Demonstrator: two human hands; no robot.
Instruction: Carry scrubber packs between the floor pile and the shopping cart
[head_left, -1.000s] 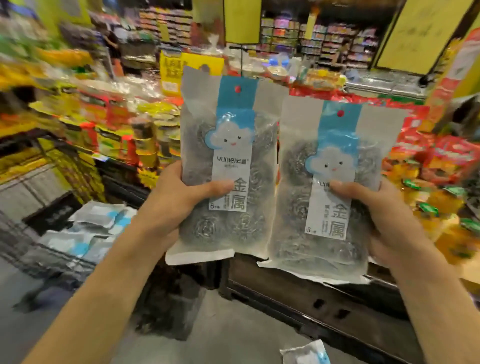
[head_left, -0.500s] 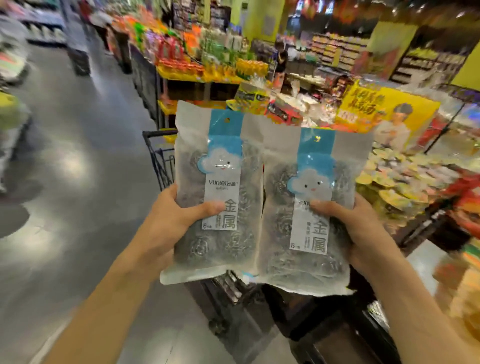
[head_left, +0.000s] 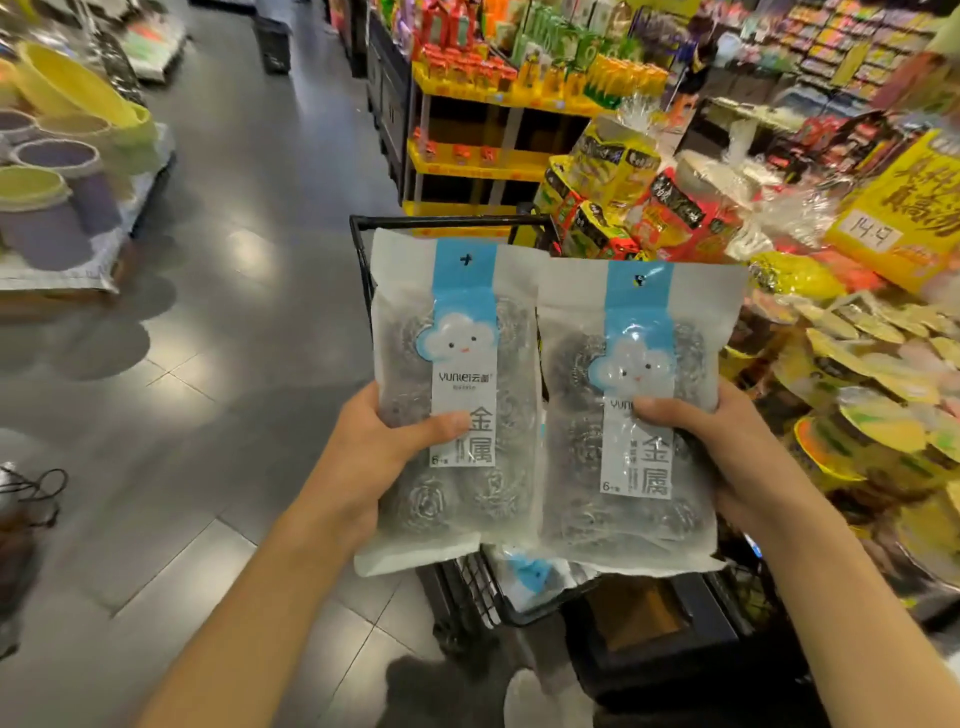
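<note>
Grey polished floor fills the left of the frame, with stacked plastic buckets (head_left: 62, 171) at the upper left. At centre I note my left hand (head_left: 374, 462) gripping the left scourer pack (head_left: 457, 395), thumb pressed across the label and fingers curled behind, so the printed face stays upright toward the camera. Just beside it, edges touching or slightly overlapping, the right scourer pack (head_left: 634, 415) is held the same way by my right hand (head_left: 727, 452), thumb on the front. Both packs sit level at centre frame, over the black shopping cart (head_left: 447, 222); I judge they are held so for side-by-side comparison. Snack displays (head_left: 649, 208) crowd the right. Against the frame half a second earlier, the grips are unchanged; the view has swung, bringing the buckets in at left and the cart fully beneath the packs.
</note>
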